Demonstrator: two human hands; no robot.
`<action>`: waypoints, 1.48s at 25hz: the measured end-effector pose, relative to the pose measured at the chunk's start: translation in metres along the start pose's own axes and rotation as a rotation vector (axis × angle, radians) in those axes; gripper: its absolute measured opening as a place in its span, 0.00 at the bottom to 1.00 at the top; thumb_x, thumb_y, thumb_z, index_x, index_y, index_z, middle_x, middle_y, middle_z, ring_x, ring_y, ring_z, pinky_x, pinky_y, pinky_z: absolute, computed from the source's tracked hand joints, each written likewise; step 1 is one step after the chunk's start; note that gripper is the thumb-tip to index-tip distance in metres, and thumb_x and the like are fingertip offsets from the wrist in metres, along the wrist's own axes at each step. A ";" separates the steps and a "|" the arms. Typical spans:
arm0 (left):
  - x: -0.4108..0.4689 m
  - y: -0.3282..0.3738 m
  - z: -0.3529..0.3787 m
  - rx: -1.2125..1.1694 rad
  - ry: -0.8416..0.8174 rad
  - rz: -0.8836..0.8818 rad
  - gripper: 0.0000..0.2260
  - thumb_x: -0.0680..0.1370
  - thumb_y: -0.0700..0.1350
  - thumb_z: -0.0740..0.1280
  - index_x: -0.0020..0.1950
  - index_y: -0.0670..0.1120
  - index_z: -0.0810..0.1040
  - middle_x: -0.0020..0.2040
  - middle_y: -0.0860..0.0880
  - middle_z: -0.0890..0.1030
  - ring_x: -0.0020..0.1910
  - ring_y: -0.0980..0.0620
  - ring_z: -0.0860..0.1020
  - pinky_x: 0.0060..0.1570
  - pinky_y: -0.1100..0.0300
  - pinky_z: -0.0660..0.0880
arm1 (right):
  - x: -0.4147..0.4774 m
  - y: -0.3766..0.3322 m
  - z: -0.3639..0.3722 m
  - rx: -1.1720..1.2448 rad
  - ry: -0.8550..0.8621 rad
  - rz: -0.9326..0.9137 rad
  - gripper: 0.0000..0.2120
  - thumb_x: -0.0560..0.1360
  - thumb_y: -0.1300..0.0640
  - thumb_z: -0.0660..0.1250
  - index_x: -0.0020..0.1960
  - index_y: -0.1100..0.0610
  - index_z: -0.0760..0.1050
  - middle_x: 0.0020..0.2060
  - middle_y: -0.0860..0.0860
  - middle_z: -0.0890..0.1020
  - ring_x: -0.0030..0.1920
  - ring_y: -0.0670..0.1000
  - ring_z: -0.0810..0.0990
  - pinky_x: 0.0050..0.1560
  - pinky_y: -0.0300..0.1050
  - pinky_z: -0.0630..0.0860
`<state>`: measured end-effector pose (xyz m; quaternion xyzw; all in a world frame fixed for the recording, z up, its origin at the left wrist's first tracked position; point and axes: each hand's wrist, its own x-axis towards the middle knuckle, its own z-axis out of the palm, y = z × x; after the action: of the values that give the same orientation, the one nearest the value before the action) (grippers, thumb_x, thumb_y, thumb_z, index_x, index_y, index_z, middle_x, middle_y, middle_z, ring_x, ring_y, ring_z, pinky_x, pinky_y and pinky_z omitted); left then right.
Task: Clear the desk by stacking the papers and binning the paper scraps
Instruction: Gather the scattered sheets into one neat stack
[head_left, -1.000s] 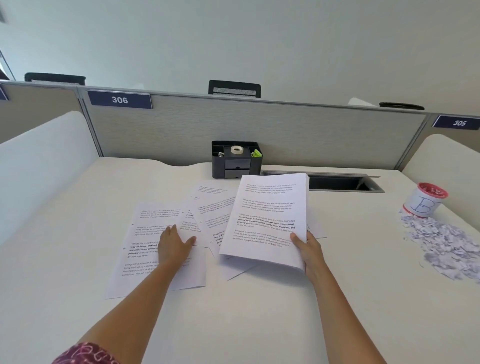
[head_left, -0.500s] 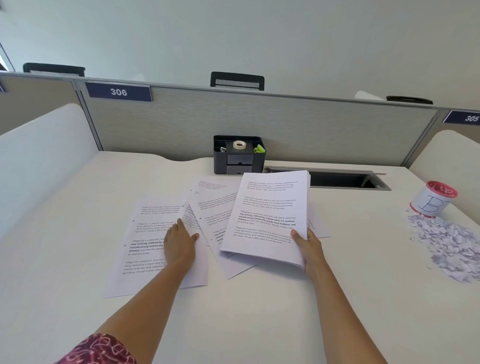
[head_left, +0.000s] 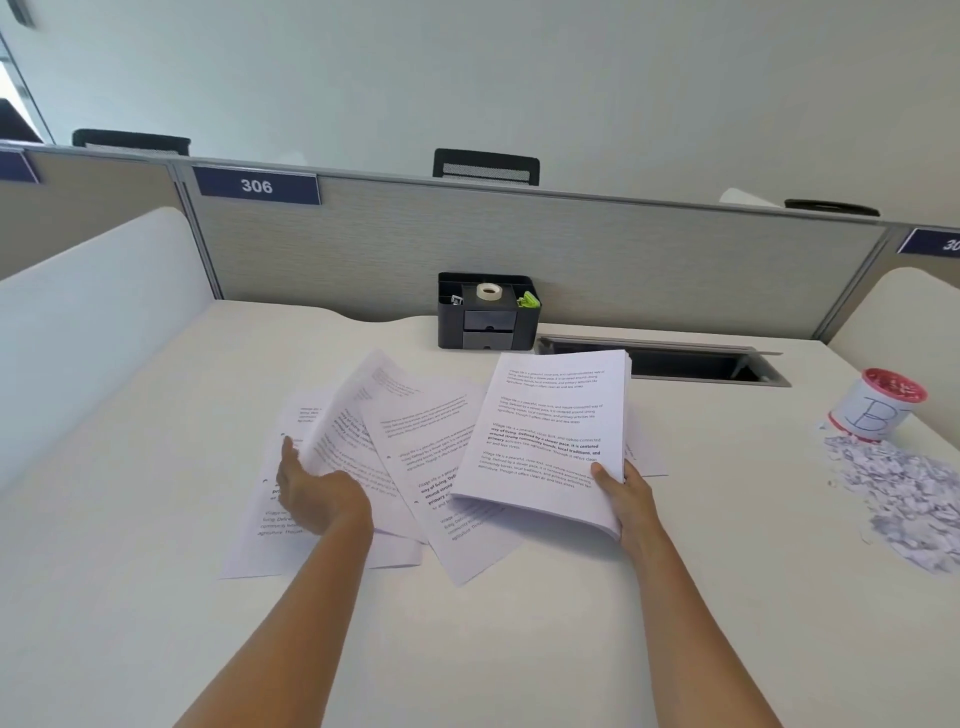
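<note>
Right now the person's right hand (head_left: 621, 493) grips a thick stack of papers (head_left: 550, 431) at its near right corner, thumb on the top page and fingers curled beneath. The stack tilts up off the desk (head_left: 467, 649), its far edge raised toward the black organizer (head_left: 485, 312), which stands against the grey partition (head_left: 571, 260) with a tape roll (head_left: 488, 291) on top.

The left hand (head_left: 311, 493) is blurred. It seems to have hold of the left edge of a lifted sheet (head_left: 358, 415), which curls upward and away from the desk, though the exact lie of the fingers is hard to make out. Beneath and beside it, loose sheets (head_left: 431, 467) lie fanned and overlapping on the desktop, one of them tucked under the stack's near left corner.

Well apart to the right, paper scraps (head_left: 904, 499) form a spread heap on the desk, touching the foot of a white cup (head_left: 878, 405) with a red rim and a letter B drawn on its side. A cable slot (head_left: 675, 364) opens in the desktop just behind the stack.
</note>
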<state>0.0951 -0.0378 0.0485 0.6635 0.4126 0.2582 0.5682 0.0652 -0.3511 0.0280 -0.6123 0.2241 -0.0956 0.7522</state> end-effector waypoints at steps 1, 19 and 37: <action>-0.003 -0.001 -0.005 0.103 0.039 0.010 0.35 0.71 0.27 0.58 0.73 0.54 0.64 0.72 0.51 0.67 0.67 0.45 0.67 0.65 0.50 0.64 | 0.000 0.000 0.000 -0.007 -0.001 0.000 0.13 0.76 0.64 0.66 0.60 0.57 0.74 0.53 0.54 0.81 0.52 0.55 0.79 0.51 0.45 0.76; 0.065 -0.002 -0.008 0.834 -0.192 0.060 0.38 0.67 0.58 0.75 0.66 0.36 0.65 0.64 0.39 0.68 0.64 0.42 0.65 0.62 0.51 0.62 | 0.004 0.004 -0.003 -0.136 0.012 -0.024 0.14 0.76 0.61 0.67 0.61 0.56 0.75 0.54 0.53 0.81 0.53 0.55 0.80 0.54 0.46 0.75; 0.053 0.030 -0.011 0.650 -0.319 0.166 0.11 0.74 0.39 0.70 0.55 0.40 0.77 0.54 0.38 0.79 0.53 0.37 0.78 0.49 0.50 0.72 | 0.004 0.007 -0.005 -0.113 -0.024 -0.023 0.13 0.76 0.61 0.67 0.59 0.54 0.75 0.53 0.53 0.81 0.52 0.55 0.80 0.55 0.47 0.75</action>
<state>0.1223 0.0123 0.0734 0.8724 0.3240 0.0521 0.3622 0.0657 -0.3561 0.0197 -0.6574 0.2130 -0.0843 0.7179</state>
